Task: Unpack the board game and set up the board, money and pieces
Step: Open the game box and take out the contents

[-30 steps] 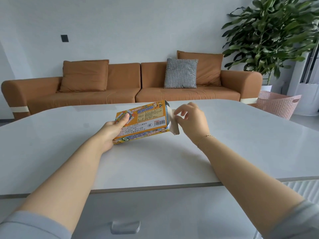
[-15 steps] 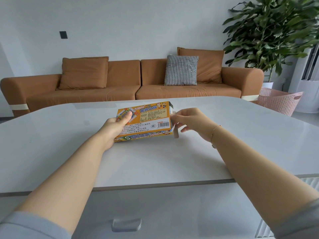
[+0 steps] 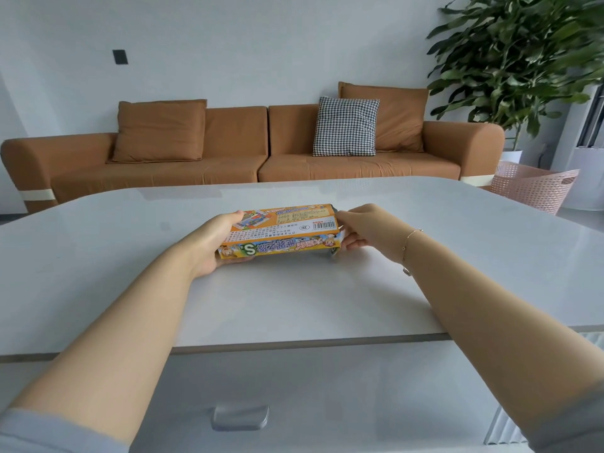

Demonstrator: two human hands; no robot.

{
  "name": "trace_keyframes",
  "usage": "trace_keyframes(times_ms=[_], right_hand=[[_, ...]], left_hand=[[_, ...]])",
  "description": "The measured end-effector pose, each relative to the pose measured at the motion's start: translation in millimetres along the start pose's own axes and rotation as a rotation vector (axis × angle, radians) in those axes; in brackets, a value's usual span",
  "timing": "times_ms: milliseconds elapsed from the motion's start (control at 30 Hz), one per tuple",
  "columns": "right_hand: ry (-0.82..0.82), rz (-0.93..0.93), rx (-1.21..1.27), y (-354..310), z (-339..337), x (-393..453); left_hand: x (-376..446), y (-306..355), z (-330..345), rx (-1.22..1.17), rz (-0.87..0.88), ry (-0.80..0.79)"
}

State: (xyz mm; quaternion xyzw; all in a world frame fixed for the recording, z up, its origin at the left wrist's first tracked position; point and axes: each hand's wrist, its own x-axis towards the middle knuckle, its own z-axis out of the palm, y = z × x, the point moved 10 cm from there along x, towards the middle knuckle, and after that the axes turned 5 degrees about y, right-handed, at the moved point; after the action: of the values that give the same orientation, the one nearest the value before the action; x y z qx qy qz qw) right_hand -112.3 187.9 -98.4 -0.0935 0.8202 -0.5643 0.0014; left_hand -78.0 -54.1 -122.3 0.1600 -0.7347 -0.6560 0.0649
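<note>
Here, one game box (image 3: 282, 230) between left hand (image 3: 209, 246) and right hand (image 3: 366, 230)

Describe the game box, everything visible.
The game box is a flat orange printed carton that looks like cardboard, with a barcode label, cartoon art and a large "S" on its near side. It lies lengthwise, tilted toward the camera, just above the white table. The left hand grips its left end; the right hand grips its right end.

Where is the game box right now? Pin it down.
In the head view the game box sits mid-table, held between the left hand at its left end and the right hand at its right end, in front of the sofa.
</note>
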Motion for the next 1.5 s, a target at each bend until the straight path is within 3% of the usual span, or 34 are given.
trace_keyframes(times_ms=[467, 667, 833, 1067, 1500], right_hand=[[0.107, 0.197, 0.131, 25, -22, 4], [-0.014, 0.283, 0.341, 28, 2, 1], [0.031, 0.344, 0.441, 32, 6, -2], [0.218, 0.401, 0.719, 41, -25, -1], [0.367, 0.374, 0.795, 57, -70, -4]], left_hand=[[-10, 1, -11, -0.111, -0.039, 0.063], [-11, 0, -8, -0.112, -0.042, 0.045], [-10, 0, -9, -0.135, -0.047, 0.052], [-8, -1, -20, -0.190, -0.046, 0.088], [-5, 0, -48, -0.238, -0.062, 0.144]])
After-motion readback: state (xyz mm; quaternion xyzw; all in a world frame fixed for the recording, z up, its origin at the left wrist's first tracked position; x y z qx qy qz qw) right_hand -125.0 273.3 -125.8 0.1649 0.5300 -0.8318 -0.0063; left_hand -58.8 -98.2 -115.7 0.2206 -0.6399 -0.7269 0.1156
